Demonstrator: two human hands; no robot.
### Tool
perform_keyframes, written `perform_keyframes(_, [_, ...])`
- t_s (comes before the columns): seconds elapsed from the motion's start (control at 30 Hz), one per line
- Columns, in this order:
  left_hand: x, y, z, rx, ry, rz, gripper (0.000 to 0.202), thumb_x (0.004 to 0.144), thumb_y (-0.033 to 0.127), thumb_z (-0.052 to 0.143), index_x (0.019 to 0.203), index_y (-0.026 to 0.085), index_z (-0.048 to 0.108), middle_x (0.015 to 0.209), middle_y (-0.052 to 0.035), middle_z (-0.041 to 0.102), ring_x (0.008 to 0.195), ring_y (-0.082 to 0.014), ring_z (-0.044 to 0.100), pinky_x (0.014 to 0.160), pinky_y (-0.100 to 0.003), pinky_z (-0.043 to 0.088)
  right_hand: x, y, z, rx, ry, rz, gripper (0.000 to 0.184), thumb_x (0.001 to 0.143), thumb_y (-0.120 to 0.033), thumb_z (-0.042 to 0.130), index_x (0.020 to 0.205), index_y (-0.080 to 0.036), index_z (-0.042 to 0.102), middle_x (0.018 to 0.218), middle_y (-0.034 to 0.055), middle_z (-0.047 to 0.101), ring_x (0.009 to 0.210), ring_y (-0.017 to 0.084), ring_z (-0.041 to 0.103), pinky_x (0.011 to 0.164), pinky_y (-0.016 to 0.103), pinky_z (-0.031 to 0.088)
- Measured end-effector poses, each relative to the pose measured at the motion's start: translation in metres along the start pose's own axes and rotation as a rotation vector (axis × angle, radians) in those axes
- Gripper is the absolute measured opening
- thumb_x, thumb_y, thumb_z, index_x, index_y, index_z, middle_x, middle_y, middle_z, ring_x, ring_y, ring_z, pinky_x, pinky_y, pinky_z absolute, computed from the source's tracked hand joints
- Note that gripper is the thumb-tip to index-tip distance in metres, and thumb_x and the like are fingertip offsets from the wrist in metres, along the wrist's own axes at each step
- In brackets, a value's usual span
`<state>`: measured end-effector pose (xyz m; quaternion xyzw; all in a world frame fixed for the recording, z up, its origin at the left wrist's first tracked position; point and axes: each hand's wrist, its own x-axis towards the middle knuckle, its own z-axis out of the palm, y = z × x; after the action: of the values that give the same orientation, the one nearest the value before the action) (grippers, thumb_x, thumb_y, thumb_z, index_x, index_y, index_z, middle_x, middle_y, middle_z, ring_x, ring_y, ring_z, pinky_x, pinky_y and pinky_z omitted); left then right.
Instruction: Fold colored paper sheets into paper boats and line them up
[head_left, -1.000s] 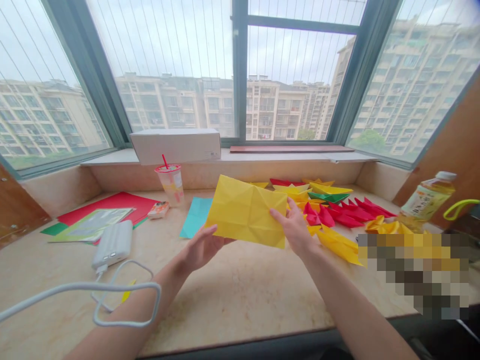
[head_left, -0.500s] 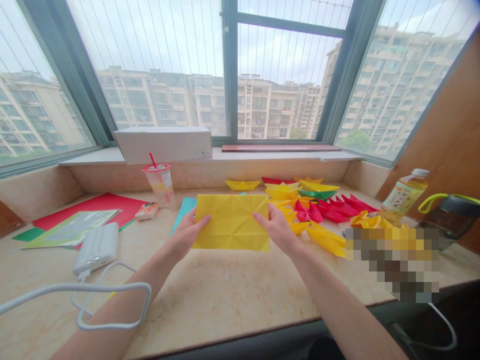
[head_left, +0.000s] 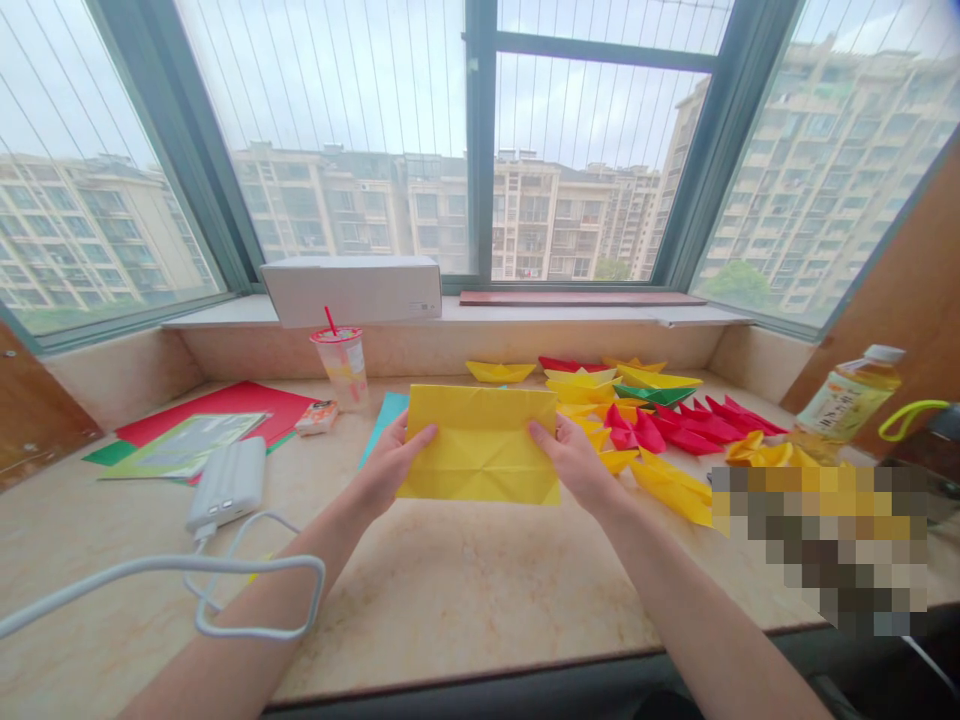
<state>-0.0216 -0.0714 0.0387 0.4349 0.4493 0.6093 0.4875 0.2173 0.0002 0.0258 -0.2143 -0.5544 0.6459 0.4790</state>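
Observation:
A creased sheet of yellow paper (head_left: pixel 481 450) is held up above the counter, its broad face toward me. My left hand (head_left: pixel 394 455) grips its left edge, thumb on the near face and fingers behind. On the opposite edge, my right hand (head_left: pixel 574 455) pinches the paper the same way. Fold lines run across the sheet and meet near its middle. Behind the right hand lie folded paper boats: yellow ones (head_left: pixel 501 372), a green one (head_left: pixel 656 395) and pink-red ones (head_left: pixel 690 428). Blue paper (head_left: pixel 384 420) shows partly behind the left hand.
A white power bank (head_left: pixel 227 485) with a looping cable (head_left: pixel 135 568) lies left, the cable crossing before my left forearm. Behind it are red sheets (head_left: pixel 240 400), a small box (head_left: pixel 317 418) and a plastic cup (head_left: pixel 341 365). A drink bottle (head_left: pixel 851 395) stands right; a blurred patch hides things beside it.
The view has turned slightly left, so everything sits further right in the picture. Both hands still hold the yellow paper, and crease shading on it looks slightly different.

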Motion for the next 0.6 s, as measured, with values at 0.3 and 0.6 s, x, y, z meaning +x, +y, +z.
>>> perform_keyframes(0.3, [-0.004,0.0,-0.002,0.01,0.009,-0.072,0.047,0.076,0.039,0.077,0.115,0.016,0.064,0.102,-0.0123,0.077,0.086,-0.0287,0.075,0.073,-0.035,0.062,-0.004,-0.002,0.001,-0.05,-0.004,0.041,0.043,0.078,-0.046,0.075,0.112,-0.023,0.065,0.111,0.0081,0.074,0.095,0.03,0.072,0.079,0.042,0.06])
perform_keyframes(0.6, [-0.006,-0.005,-0.002,-0.037,-0.072,-0.078,0.05,0.081,0.045,0.071,0.124,0.019,0.063,0.108,-0.0116,0.075,0.097,-0.0313,0.072,0.081,-0.039,0.06,-0.003,-0.005,0.002,-0.059,0.091,0.006,0.042,0.078,-0.052,0.072,0.109,-0.026,0.068,0.113,0.0066,0.074,0.104,0.032,0.069,0.085,0.044,0.059])
